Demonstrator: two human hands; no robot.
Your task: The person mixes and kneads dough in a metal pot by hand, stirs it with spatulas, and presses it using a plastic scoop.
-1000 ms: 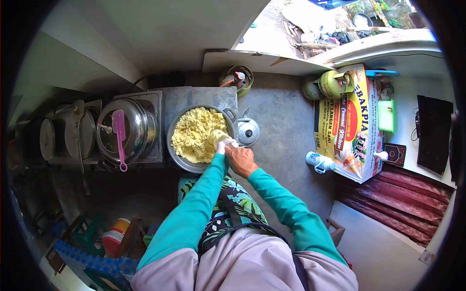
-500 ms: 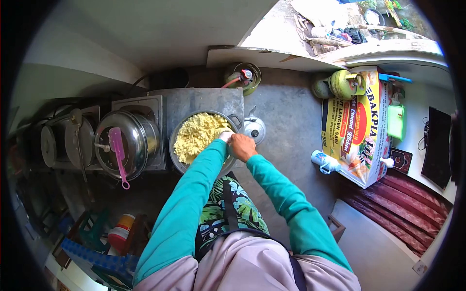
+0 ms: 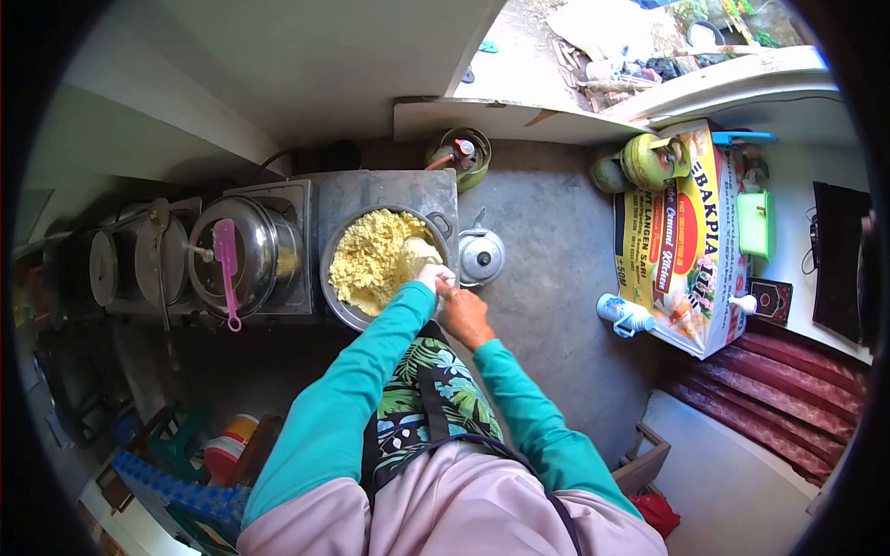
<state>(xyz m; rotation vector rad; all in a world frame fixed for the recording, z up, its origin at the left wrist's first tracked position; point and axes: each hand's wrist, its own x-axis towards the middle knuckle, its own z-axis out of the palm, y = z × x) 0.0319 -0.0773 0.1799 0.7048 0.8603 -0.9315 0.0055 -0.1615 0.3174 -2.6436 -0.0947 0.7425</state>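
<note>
A round metal pot (image 3: 345,312) holds yellow, crumbly mash (image 3: 375,250). My left hand (image 3: 435,275), whitish as if covered by thin plastic, is at the pot's near right rim. Just beyond it, a pale rounded lump (image 3: 419,258) lies over the mash; it looks like mash under clear plastic, but I cannot tell for sure. My right hand (image 3: 466,315) is closed at the left hand, outside the rim, its fingertips pinching something too small to name. The fingers of my left hand appear curled, and what they grip is hidden.
A kettle (image 3: 482,257) stands right of the pot. On the left is a lidded steel pot (image 3: 243,269) with a pink utensil (image 3: 225,269) on top. Gas cylinders (image 3: 649,162), a printed box (image 3: 681,250) and a thermos (image 3: 623,313) are to the right.
Both hands have shifted slightly toward my body. The pale lump beyond my left hand is now visible. The whole view has shifted a little.
</note>
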